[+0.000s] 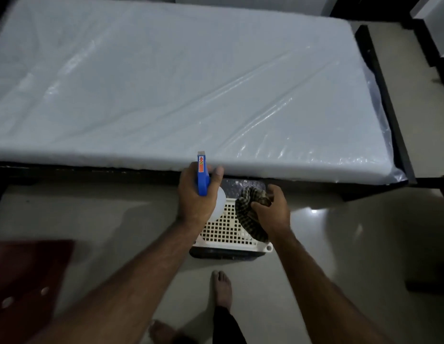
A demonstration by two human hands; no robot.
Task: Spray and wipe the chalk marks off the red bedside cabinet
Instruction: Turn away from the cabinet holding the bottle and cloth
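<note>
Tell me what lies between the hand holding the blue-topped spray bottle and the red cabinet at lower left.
In the head view, only bare pale floor separates the left hand from the red cabinet.

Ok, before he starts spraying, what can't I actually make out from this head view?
- Chalk marks: the red cabinet is cut off by the left edge, dim and blurred; no marks are discernible.
- Spray bottle: the left hand covers most of it, so the liquid level is unknown.
- Checkered cloth: bunched in the right hand; wet or dry unclear.
- Basket: its contents are hidden by both hands and the cloth.
</note>
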